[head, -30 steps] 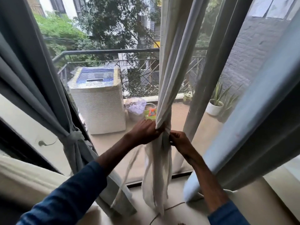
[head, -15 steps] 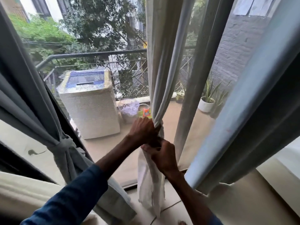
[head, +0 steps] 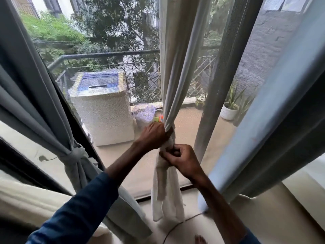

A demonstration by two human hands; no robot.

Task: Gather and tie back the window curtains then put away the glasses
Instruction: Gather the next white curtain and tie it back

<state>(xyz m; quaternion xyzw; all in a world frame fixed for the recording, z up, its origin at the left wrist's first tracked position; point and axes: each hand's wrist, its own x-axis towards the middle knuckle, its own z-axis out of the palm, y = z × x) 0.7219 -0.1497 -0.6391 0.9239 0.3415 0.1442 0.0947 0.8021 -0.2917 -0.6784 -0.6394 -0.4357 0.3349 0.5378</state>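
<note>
A: Where's the curtain [head: 173,73]?

B: Centre of the frame, hanging straight down from the top edge, long axis vertical, loose end pointing at the floor.

A: And the hands?

B: Left hand [head: 153,134] is closed around the gathered neck, higher up. Right hand [head: 182,158] sits just below, fist pinching the knot [head: 169,143]. Both touch the cloth; right looks nearer the tail.
</note>
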